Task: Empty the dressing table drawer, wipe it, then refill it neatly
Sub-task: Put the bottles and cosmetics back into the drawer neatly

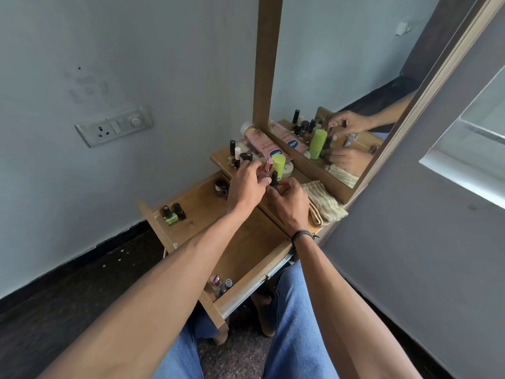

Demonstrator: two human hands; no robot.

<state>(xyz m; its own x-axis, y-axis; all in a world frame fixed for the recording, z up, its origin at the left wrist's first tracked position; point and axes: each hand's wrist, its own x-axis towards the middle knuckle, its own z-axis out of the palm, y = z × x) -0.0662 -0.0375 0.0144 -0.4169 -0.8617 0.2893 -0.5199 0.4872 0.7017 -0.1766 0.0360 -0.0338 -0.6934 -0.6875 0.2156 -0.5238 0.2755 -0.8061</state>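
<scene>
The wooden drawer (246,242) stands pulled out below the dressing table top (218,160). Two nail polish bottles (172,213) sit in its far left corner, a dark jar (220,187) at its back, and small bottles (218,284) in its near corner. My left hand (246,184) pinches a bottle with a rose-gold cap (267,166) above the table top. My right hand (288,203) holds a small black dropper bottle (273,180) just beside it. Several nail polishes (237,155), a pink lotion tube (262,144) and a lime green container (279,164) crowd the top.
A folded striped cloth (325,205) lies on the table's right end. The tall framed mirror (341,105) rises behind the table and reflects both hands. A wall socket plate (114,125) is on the left wall. My knees in jeans sit under the drawer.
</scene>
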